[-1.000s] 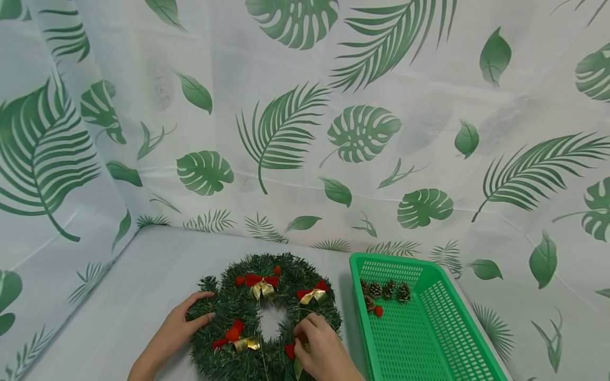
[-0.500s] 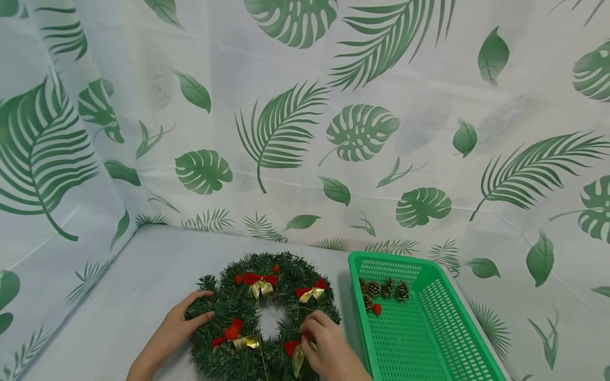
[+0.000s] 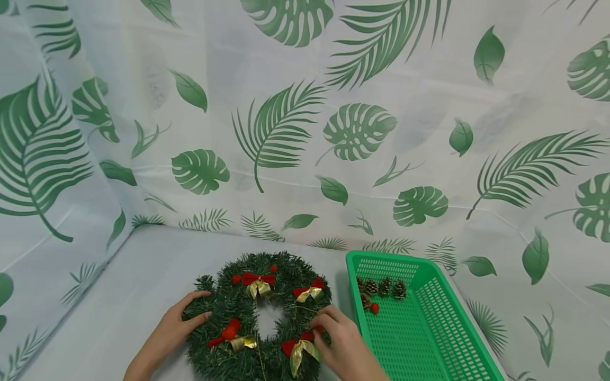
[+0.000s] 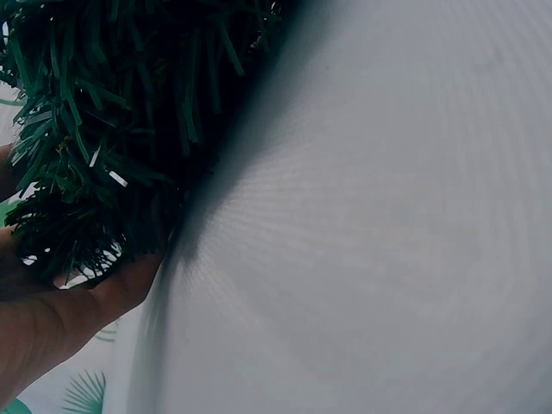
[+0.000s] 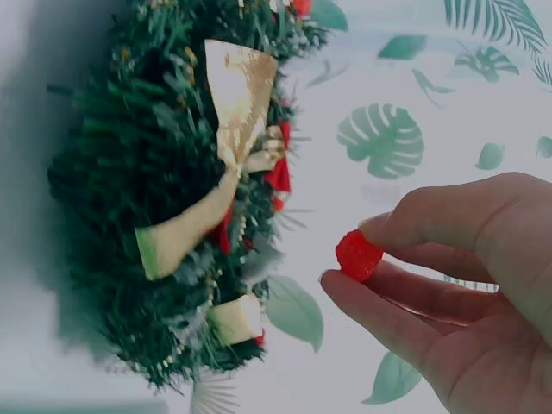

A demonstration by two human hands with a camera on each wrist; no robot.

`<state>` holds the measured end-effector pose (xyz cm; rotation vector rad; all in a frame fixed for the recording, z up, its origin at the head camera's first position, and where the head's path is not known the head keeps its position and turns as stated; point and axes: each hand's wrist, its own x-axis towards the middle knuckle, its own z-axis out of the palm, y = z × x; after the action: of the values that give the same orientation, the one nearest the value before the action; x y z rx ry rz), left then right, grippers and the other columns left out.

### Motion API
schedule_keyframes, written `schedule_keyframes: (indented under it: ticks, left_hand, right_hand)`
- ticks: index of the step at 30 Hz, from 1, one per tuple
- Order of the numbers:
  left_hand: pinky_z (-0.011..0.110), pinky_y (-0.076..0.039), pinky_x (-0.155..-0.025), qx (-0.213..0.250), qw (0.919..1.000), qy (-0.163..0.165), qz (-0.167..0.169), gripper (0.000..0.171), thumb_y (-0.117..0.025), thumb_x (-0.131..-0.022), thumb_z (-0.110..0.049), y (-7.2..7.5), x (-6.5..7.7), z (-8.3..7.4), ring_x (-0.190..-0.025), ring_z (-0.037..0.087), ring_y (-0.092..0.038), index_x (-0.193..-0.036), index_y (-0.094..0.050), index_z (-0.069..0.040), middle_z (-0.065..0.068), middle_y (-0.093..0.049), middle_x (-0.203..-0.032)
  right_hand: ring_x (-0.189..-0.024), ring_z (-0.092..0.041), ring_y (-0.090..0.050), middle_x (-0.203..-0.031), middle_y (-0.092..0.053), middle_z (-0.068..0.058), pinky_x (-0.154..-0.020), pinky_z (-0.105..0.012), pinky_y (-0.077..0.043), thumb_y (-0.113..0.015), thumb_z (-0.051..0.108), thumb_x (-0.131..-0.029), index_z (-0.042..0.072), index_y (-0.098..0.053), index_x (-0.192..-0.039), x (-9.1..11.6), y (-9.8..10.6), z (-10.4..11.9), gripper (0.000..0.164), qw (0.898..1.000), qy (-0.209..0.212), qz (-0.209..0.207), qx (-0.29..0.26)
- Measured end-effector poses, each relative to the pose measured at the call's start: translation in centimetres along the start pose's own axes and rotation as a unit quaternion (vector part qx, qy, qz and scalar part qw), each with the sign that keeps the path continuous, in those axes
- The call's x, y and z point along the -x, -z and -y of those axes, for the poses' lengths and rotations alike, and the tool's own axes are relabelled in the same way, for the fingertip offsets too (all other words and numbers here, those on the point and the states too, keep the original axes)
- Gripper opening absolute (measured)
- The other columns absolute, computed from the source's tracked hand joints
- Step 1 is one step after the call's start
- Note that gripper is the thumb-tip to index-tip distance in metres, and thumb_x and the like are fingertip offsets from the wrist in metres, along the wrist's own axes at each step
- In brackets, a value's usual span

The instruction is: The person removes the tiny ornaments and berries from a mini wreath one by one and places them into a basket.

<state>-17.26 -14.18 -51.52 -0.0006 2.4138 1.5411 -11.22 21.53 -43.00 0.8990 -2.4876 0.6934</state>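
Observation:
A round green wreath (image 3: 290, 264) lies on the white cloth, decorated with several red-and-gold bows, small red balls and a thin beaded string. My left hand (image 3: 178, 317) grips its left edge, thumb and fingers round a tuft of the foliage (image 4: 103, 129). Between thumb and finger, my right hand (image 3: 345, 341) pinches a small rough red ball (image 5: 359, 255) off the wreath's right side. Just left of those fingertips is the lower right bow (image 3: 298, 352), its gold tails spread over the foliage. Another red ball (image 3: 229, 332) sits by the lower left bow (image 3: 244, 343).
To the right stands a green perforated basket (image 3: 429, 262), close to my right hand. Several pine cones (image 3: 385, 287) and a red ball (image 3: 375, 308) lie at its far left corner. A leaf-printed white cloth wall (image 3: 286, 211) rises behind.
My right hand has drawn back to the right from the lower right bow, which now shows fully, and the red ball is in its fingertips. The left hand stays on the wreath's edge.

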Motion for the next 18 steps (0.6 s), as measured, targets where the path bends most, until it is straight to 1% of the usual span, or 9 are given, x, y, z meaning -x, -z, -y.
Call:
schedule_keyframes:
  ticks: [10, 15, 18]
  left_hand:
    - [0.076, -0.036, -0.107, -0.001, 1.0, -0.004, -0.001, 0.065, -0.07, -0.098, -0.039, 0.0, 0.0, 0.1, -0.15, 0.057, -0.021, -0.153, -0.046, -0.013, 0.027, -0.031, -0.164]
    - [0.076, -0.036, -0.107, -0.002, 1.0, -0.006, -0.001, 0.065, -0.07, -0.098, -0.038, 0.0, 0.1, 0.1, -0.15, 0.057, -0.021, -0.153, -0.046, -0.013, 0.027, -0.031, -0.164]
    - [0.076, -0.036, -0.107, -0.001, 1.0, -0.007, 0.0, 0.065, -0.07, -0.098, -0.038, 0.1, 0.1, 0.0, -0.15, 0.057, -0.02, -0.153, -0.046, -0.013, 0.027, -0.03, -0.164]
  right_hand:
    - [-0.075, -0.011, -0.065, -0.093, -0.062, 0.0, -0.063, -0.015, -0.056, -0.082, -0.015, -0.074, 0.01, -0.07, -0.09, 0.1, 1.6, -1.1, 0.032, 1.0, 0.018, -0.017, 0.001]
    - [-0.074, -0.011, -0.067, -0.092, -0.063, 0.001, -0.064, -0.012, -0.055, -0.084, -0.014, -0.072, 0.012, -0.07, -0.089, 0.1, 2.4, -1.6, 0.034, 1.0, 0.014, -0.023, 0.016]
    - [-0.072, -0.01, -0.067, -0.09, -0.064, 0.002, -0.062, -0.014, -0.055, -0.085, -0.013, -0.071, 0.013, -0.071, -0.089, 0.1, 3.0, -2.0, 0.034, 0.999, 0.007, -0.025, 0.019]
